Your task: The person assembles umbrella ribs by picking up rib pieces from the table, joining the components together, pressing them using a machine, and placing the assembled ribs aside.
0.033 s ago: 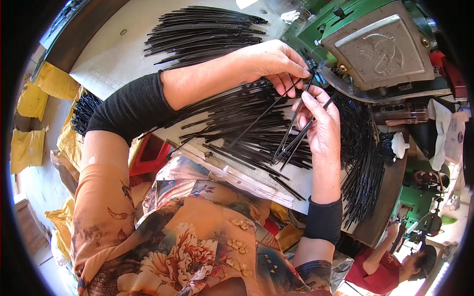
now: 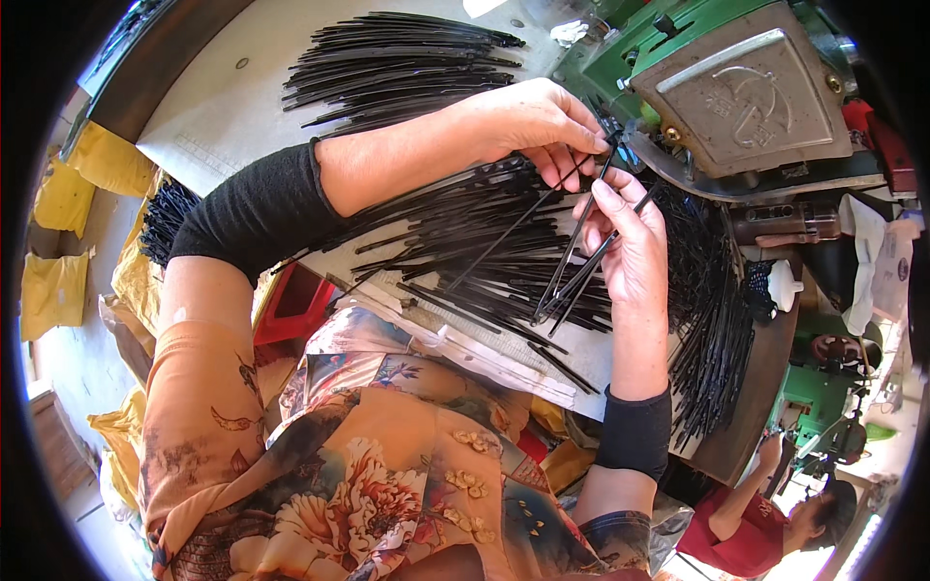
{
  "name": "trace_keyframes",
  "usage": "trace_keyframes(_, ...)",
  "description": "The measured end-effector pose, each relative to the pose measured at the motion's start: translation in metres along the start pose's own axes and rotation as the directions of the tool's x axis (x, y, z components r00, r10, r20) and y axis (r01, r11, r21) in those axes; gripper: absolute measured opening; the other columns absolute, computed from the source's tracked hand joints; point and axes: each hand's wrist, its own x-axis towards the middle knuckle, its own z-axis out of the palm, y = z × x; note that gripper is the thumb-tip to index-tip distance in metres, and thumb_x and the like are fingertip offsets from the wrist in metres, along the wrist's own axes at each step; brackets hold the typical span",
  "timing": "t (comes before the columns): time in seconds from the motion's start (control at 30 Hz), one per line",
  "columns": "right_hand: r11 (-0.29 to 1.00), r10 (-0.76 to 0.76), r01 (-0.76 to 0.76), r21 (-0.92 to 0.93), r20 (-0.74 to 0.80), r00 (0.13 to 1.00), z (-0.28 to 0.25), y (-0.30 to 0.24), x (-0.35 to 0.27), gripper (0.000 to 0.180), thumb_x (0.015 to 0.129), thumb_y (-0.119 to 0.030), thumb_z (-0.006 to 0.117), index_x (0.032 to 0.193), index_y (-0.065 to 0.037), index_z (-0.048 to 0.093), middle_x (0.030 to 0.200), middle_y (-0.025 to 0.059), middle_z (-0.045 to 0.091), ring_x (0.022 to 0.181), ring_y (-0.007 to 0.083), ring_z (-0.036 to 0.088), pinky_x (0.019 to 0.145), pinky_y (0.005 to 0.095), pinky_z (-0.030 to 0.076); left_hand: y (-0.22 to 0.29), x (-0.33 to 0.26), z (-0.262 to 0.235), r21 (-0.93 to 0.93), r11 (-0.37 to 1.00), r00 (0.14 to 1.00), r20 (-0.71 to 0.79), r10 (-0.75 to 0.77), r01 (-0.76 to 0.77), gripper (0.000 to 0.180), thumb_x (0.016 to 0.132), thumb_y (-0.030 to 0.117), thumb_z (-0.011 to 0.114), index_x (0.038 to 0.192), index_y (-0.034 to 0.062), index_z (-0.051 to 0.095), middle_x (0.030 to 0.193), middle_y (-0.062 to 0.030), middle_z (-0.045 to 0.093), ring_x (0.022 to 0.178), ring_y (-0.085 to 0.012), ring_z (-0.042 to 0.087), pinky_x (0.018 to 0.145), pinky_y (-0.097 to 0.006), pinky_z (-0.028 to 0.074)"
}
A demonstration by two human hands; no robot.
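Note:
At the front of the green machine, my left hand (image 2: 531, 118) pinches the end of a thin black rod (image 2: 502, 239) between thumb and fingers. This rod slants down toward the near left, over the pile. Just to its right, my right hand (image 2: 628, 237) is closed around several black rods (image 2: 573, 281), whose lower ends hang over the table. The fingertips of both hands nearly meet beside the machine's working point (image 2: 612, 131). Exactly how the rod ends sit there is too small to make out.
Loose black rods (image 2: 455, 232) cover the middle of the pale table (image 2: 208, 126). A neater bundle (image 2: 402, 63) lies at the back, and another heap (image 2: 717, 358) is at right. The green machine (image 2: 591, 73) stands back right. A person in red (image 2: 741, 528) works lower right.

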Motion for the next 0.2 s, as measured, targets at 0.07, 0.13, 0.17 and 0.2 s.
trace_keyframes(0.07,1.000,0.008,-0.008,0.008,0.008,1.000,-0.0002,-0.0008,0.0005,0.021,0.085,-0.016,0.059,0.100,-0.002,0.053,0.073,0.0087,0.062,0.050,0.0065,0.051,0.045,0.0152,0.037,0.0002,-0.0006,0.0000,0.004,1.000,1.000,0.000,0.004,-0.004,0.026,0.082,0.022,0.063,0.092,-0.0017,0.062,0.071,-0.0062,0.061,0.052,-0.0131,0.059,0.047,-0.022,0.048)
trace_keyframes(0.13,1.000,0.016,-0.016,0.014,0.016,1.000,-0.0006,-0.0014,0.0009,0.021,0.085,-0.016,0.059,0.100,-0.002,0.053,0.073,0.0087,0.062,0.050,0.0066,0.051,0.045,0.0153,0.038,0.0012,-0.0012,-0.0003,0.023,1.000,1.000,-0.003,0.009,-0.008,0.027,0.082,0.022,0.063,0.094,-0.0016,0.062,0.071,-0.0062,0.061,0.052,-0.0131,0.058,0.047,-0.022,0.048)
trace_keyframes(0.17,0.999,0.022,-0.023,0.022,0.021,1.000,-0.0013,-0.0011,0.0014,0.022,0.085,-0.016,0.059,0.101,-0.002,0.053,0.073,0.0090,0.062,0.050,0.0069,0.051,0.045,0.0154,0.038,0.0007,-0.0008,-0.0010,0.025,1.000,1.000,0.001,0.006,-0.006,0.028,0.082,0.022,0.063,0.097,-0.0017,0.061,0.071,-0.0064,0.061,0.052,-0.0135,0.059,0.047,-0.022,0.048)
trace_keyframes(0.2,0.999,0.028,-0.029,0.031,0.026,0.999,-0.0024,-0.0007,0.0018,0.022,0.085,-0.016,0.059,0.101,-0.002,0.053,0.073,0.0093,0.062,0.050,0.0071,0.051,0.045,0.0156,0.038,0.0001,0.0000,-0.0016,0.027,1.000,1.000,0.005,0.002,-0.003,0.030,0.082,0.022,0.063,0.100,-0.0018,0.061,0.072,-0.0065,0.061,0.052,-0.0139,0.059,0.048,-0.022,0.048)
